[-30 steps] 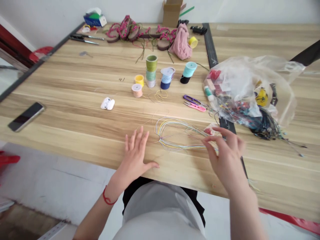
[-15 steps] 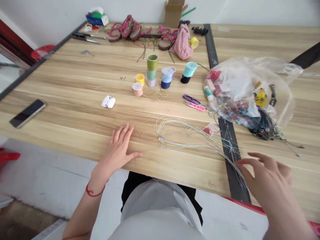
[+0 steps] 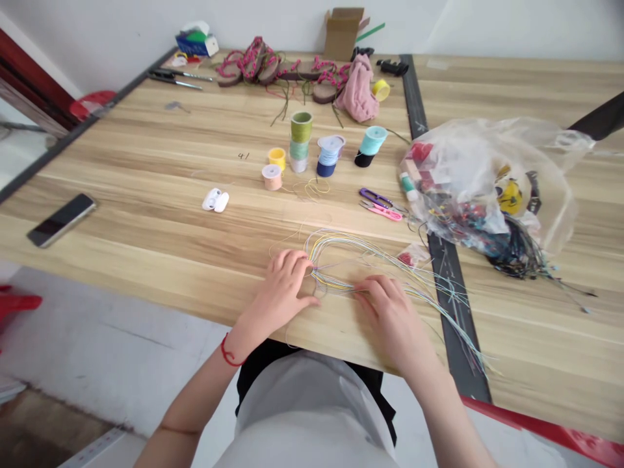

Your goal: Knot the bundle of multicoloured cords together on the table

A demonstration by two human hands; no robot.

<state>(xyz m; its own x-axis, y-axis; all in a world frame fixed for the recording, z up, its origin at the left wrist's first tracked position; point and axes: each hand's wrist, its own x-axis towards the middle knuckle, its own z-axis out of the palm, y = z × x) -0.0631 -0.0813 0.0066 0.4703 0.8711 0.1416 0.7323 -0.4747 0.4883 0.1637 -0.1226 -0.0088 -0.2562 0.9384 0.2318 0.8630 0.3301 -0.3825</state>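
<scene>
The left grip (image 3: pixel 285 286) sits curled over the gathered end of a loop of fine pastel threads (image 3: pixel 341 257), fingertips against it. The right grip (image 3: pixel 390 315) lies over the strands further along; whether either pinches them, I cannot tell. The threads lie on the wooden counter (image 3: pixel 146 149), their loose ends crossing a black strip (image 3: pixel 474 387), with thread spools (image 3: pixel 301 127) beyond.

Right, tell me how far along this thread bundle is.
Done: the multicoloured threads are gathered into one bundle, drawn together at a point. In hand: the left hand sits at that point, and the right hand is on the strands. Left: their loose ends fan out, unbound, across the black strip.
</scene>
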